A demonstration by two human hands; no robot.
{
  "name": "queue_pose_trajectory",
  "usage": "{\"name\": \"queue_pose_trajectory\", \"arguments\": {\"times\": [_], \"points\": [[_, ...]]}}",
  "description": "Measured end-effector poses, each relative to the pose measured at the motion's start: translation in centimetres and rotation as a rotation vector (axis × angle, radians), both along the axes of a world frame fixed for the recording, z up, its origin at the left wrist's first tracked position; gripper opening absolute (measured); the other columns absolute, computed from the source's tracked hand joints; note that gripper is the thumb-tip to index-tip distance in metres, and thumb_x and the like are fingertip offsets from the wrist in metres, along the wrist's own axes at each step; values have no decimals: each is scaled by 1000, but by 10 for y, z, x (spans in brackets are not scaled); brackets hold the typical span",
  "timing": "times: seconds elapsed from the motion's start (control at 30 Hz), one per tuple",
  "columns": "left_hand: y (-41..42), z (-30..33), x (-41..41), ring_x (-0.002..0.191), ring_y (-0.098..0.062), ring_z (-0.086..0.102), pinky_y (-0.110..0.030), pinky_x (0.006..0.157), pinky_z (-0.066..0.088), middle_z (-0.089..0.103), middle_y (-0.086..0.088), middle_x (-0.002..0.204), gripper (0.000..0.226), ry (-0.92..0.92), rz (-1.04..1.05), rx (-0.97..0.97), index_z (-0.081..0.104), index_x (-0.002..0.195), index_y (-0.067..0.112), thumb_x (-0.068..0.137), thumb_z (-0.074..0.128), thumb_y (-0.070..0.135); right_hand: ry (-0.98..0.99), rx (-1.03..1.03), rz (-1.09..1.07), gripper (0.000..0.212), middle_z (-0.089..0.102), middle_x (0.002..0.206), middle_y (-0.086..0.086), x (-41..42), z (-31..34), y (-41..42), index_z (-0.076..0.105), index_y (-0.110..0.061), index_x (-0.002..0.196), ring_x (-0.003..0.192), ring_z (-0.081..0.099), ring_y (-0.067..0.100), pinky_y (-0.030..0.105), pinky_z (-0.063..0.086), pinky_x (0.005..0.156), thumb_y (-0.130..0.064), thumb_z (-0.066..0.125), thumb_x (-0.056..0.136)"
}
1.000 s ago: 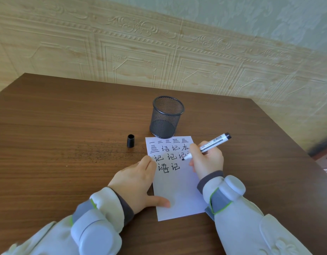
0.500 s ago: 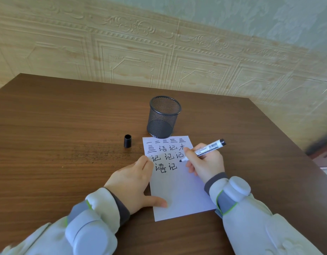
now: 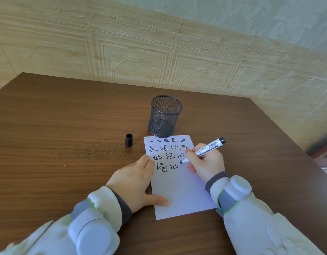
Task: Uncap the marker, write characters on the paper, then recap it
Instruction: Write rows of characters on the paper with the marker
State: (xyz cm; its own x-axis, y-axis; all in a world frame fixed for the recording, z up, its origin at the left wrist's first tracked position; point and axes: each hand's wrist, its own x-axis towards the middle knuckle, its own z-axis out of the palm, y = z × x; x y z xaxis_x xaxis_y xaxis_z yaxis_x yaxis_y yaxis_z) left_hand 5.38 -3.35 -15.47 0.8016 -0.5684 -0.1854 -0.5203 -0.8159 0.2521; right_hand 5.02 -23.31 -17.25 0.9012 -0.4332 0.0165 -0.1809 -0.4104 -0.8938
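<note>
Right hand (image 3: 206, 162) grips the uncapped marker (image 3: 205, 150), tip touching the paper (image 3: 181, 196), which the flat, open left hand (image 3: 133, 181) steadies on the bench (image 3: 58, 126). The light, rigid barrel likely suits a pinch near the tip; the cap (image 3: 129, 140) stands left of the paper.

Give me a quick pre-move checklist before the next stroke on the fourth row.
1. Marker gripped by right hand: ok.
2. Tip at the paper, right of the last character in the fourth row: ok; a fresh dot shows there.
3. Left hand flat on the paper's left edge, pinning it: ok.
4. Blank space below the fourth row for more characters: ok.
5. Cap off, standing on the table left of the paper, ready for recapping: ok.
6. Mesh pen cup clear of the writing hand: ok; whether its base touches the paper's top edge: cannot tell.
</note>
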Motion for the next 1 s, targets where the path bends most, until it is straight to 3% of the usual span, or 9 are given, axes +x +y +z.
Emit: {"name": "queue_pose_trajectory", "arguments": {"times": [0.2, 0.4, 0.57, 1.0], "points": [[0, 1, 0, 84, -8, 40, -21, 63, 32, 33, 9, 112, 84, 2, 0, 18, 36, 123, 19, 65, 53, 78, -12, -5, 6, 26, 58, 44, -1, 1, -1, -2, 59, 2, 67, 35, 51, 12, 16, 40, 40, -15, 63, 86], [1, 0, 0, 88, -7, 40, -21, 68, 35, 34, 9, 121, 92, -4, -7, 6, 31, 131, 18, 65, 53, 78, -8, -2, -6, 27, 56, 42, 0, -1, 3, 1, 54, -6, 57, 32, 48, 10, 14, 40, 40, -8, 61, 83], [0, 1, 0, 85, -7, 38, -21, 66, 34, 34, 9, 117, 87, 9, -6, 9, 33, 127, 19, 65, 53, 78, -4, 5, -13, 31, 53, 43, 7, -3, 6, 3, 48, -10, 51, 30, 42, 8, 14, 37, 37, -3, 58, 80], [1, 1, 0, 85, -7, 37, -20, 67, 34, 34, 9, 120, 91, 6, -9, 12, 31, 130, 18, 65, 53, 78, -51, 38, -78, 28, 58, 46, 3, -2, 7, 0, 54, -7, 58, 32, 49, 8, 13, 39, 39, -7, 59, 85]]}}
